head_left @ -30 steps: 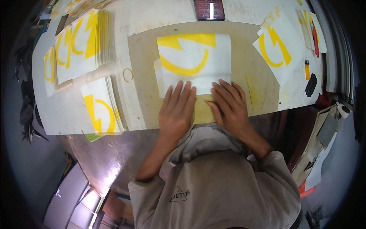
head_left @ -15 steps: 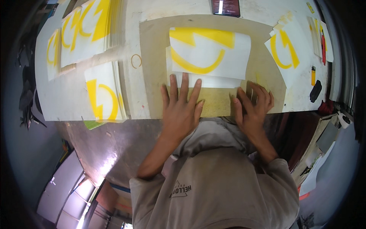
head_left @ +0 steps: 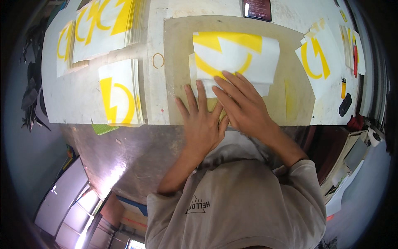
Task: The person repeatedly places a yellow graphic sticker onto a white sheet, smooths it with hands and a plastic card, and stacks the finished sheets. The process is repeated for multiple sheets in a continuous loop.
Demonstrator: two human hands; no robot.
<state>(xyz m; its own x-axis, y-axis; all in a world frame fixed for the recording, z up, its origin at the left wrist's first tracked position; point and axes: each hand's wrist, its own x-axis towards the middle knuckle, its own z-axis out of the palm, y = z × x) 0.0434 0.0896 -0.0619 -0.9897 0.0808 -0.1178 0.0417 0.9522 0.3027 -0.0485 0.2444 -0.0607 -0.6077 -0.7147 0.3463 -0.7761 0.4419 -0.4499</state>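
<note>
A white paper sheet (head_left: 232, 54) with yellow shapes lies folded over on a tan mat (head_left: 178, 45) in front of me. A paler strip of paper shows below its folded edge. My left hand (head_left: 203, 122) rests flat with fingers spread, its fingertips at the sheet's lower left edge. Close beside it, my right hand (head_left: 246, 101) lies on the sheet's lower middle, fingers stretched out and covering part of the yellow arc. The right hand's lower side meets the left hand's forefinger and thumb. Neither hand grips anything.
Stacks of yellow-marked papers (head_left: 103, 33) stand at the far left, with a smaller stack (head_left: 120, 93) near the front edge. More marked sheets (head_left: 313, 62) lie to the right, by a yellow lighter (head_left: 343, 88) and a black object (head_left: 345, 104). A phone (head_left: 257, 9) sits at the back.
My right hand has moved left and forward from the mat by the sheet's lower right corner onto the sheet. The left hand stays at the lower left edge. The view has shifted slightly.
</note>
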